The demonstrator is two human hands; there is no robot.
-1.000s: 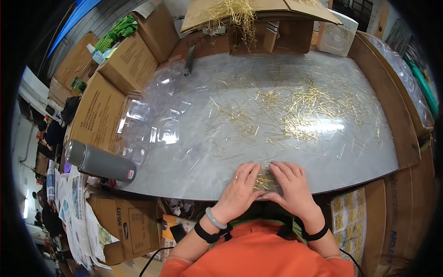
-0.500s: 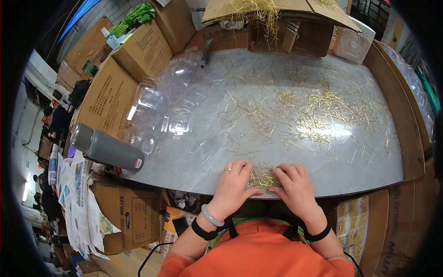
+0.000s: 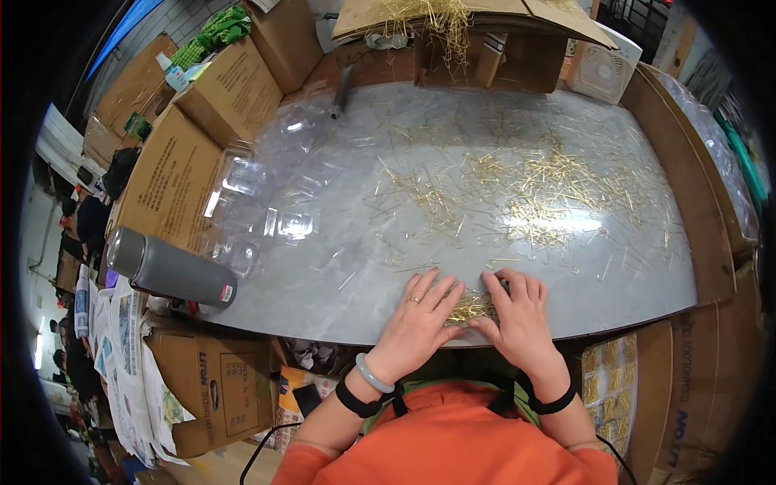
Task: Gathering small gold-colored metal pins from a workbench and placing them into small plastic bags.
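— Brass-coloured thin metal pins (image 3: pixel 471 307) sit in a small bundle at the near edge of the grey marble-look table (image 3: pixel 323 283), pinched between both hands. How would you square them up well?

— Keep the left hand (image 3: pixel 416 319) and the right hand (image 3: pixel 517 315) flat, fingers spread and lying low, so the bundle is pressed from both sides rather than gripped. Neither hand is closed around anything; the fingertips only corral the pins against the table. I'd judge that gentle inward nudges work best, since loose ones could slide out underneath the fingers.

— And the rest of the pins?

— Scattered gold pins (image 3: pixel 550 186) cover the far right of the table, well apart from the bundle. A heap of clear plastic clamshell trays (image 3: pixel 275 194) lies at the left, and a grey metal flask (image 3: pixel 166 271) rests on its side at the near left corner.

— Anything different from a second ago?

— Little. The hands are at the same near-edge spot, though the fingers have drawn closer around the bundle. The view has tilted a bit, so the table appears lower and fuller in the picture.
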